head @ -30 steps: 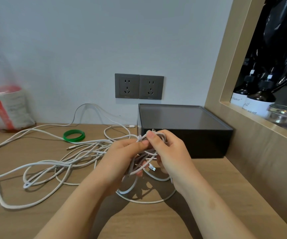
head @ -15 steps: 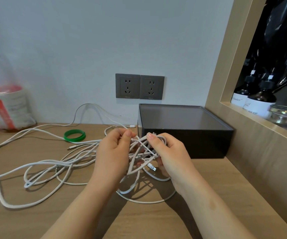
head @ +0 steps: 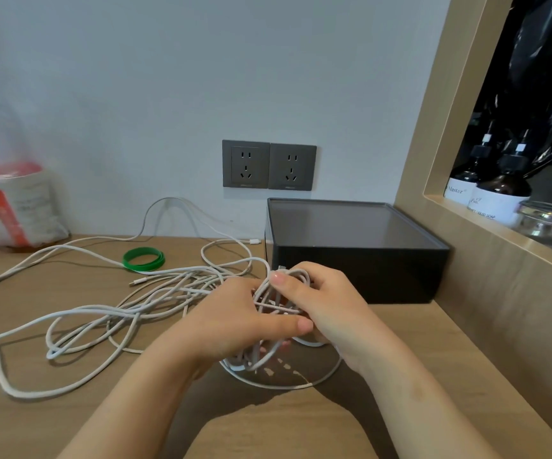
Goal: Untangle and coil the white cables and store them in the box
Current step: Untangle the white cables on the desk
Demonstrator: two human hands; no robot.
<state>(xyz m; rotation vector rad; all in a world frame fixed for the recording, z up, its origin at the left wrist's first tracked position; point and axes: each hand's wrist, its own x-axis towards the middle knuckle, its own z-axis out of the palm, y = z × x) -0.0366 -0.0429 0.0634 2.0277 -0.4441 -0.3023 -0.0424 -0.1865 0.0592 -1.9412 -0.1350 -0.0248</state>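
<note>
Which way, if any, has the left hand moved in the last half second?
Yes. The left hand has dropped lower and slightly right, away from the front corner of the black box; its thumb now crosses the white cables.

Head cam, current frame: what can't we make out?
1. Head view: core of the tangled white cables, covered by the left hand and right hand.
2. Contents of the black rectangular box: hidden by its dark top.
3. Print on the white-and-red plastic bag: blurred; left edge cuts the bag.
4. Cable ends at left: run off the frame.
</note>
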